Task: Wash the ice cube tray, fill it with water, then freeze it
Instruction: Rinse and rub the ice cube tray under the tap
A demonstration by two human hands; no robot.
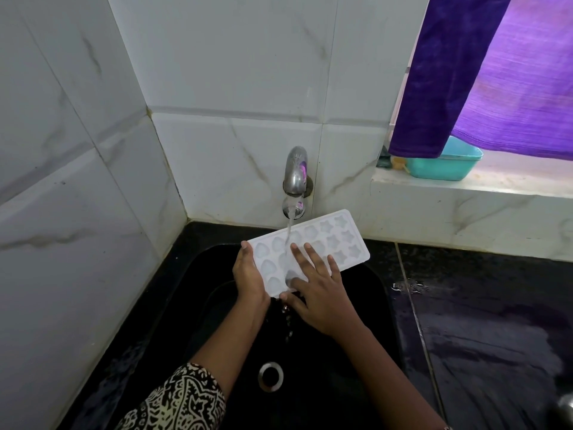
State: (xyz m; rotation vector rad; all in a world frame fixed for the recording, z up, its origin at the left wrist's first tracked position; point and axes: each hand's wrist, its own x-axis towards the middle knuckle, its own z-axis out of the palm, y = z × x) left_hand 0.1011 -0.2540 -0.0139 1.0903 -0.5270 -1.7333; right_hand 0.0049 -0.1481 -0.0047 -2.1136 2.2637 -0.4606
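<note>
A white ice cube tray (338, 240) with heart and star moulds is held tilted over the black sink (356, 352). Water runs from the steel wall tap (296, 176) onto the tray's middle and drips off its near edge. My left hand (249, 276) grips the tray's left end, thumb on the top rim. My right hand (316, 287) lies flat on the tray's moulds with fingers spread and straight, under the stream.
The sink drain (270, 376) lies below the hands. A wet black counter (496, 321) spreads to the right. A teal tub (446, 164) sits on the window ledge under a purple curtain (496, 72). White tiled walls close in the left and back.
</note>
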